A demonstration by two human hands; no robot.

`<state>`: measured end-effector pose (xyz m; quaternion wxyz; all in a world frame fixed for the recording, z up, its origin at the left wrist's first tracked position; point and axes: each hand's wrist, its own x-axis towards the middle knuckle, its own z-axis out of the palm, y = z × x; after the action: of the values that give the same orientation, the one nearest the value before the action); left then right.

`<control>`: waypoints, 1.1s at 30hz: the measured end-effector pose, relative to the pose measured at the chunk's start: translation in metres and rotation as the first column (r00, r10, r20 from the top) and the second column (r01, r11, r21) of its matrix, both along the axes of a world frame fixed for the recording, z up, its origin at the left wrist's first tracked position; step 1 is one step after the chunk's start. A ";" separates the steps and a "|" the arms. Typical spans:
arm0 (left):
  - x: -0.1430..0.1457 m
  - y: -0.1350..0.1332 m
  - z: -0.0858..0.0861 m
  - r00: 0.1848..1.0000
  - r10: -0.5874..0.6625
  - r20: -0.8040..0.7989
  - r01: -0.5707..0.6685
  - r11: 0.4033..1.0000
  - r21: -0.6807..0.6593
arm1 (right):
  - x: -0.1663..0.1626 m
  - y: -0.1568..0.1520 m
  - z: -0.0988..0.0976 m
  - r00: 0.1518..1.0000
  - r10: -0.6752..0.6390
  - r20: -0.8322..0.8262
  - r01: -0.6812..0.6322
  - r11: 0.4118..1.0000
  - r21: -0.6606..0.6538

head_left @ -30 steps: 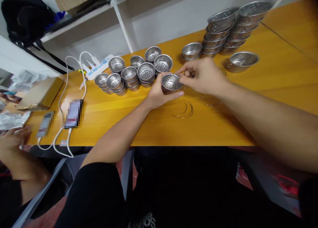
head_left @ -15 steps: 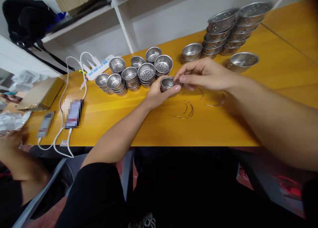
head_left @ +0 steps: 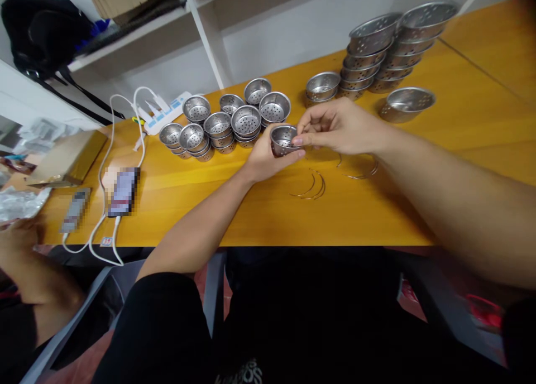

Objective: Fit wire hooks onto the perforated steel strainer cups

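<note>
My left hand (head_left: 264, 158) is wrapped round a small perforated metal cup (head_left: 283, 140), its thumb along the near side and the cup's mouth facing up. The fingers of my right hand (head_left: 330, 128) are pinched together at the cup's right rim. What lies between those fingertips is too small to make out. Below the hands, several thin curved wires (head_left: 320, 186) lie on the yellow tabletop (head_left: 259, 216). More curved wire (head_left: 363, 175) rests under my right forearm.
Stacked perforated cups (head_left: 218, 125) stand left of my hands. Taller stacks of cups (head_left: 371, 52) and a single cup (head_left: 407, 105) stand at the back right. A power strip (head_left: 170, 113), a phone (head_left: 124, 191) and white cables lie to the left. Another person's arm (head_left: 37, 272) is at far left.
My right hand has shifted slightly left, its fingertips now closer over the cup's rim. More of the cup shows, tilted a little differently in my left hand.
</note>
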<state>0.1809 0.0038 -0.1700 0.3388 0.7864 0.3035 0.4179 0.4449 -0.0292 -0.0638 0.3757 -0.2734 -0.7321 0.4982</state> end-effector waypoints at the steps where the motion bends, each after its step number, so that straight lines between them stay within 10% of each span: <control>1: 0.000 0.001 -0.001 1.000 -0.003 -0.012 0.003 1.000 0.017 | 0.000 0.000 -0.001 1.000 0.012 -0.018 -0.012 1.000 -0.008; 9: 0.001 -0.004 0.000 0.998 0.050 -0.026 -0.049 0.998 0.033 | 0.001 -0.001 -0.001 1.000 -0.002 -0.019 0.002 1.000 0.018; 16: 0.002 -0.006 -0.001 0.999 0.030 0.034 -0.028 0.997 -0.074 | 0.008 -0.006 0.006 0.961 -0.269 0.056 0.250 0.941 0.227; 33: 0.006 -0.002 -0.001 0.981 -0.002 0.193 0.027 0.992 -0.125 | 0.016 0.003 -0.009 0.968 -0.127 0.218 0.026 0.909 0.416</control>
<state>0.1870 0.0017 -0.1710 0.4191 0.7212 0.2896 0.4694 0.4606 -0.0265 -0.0731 0.3526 -0.2755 -0.8488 0.2816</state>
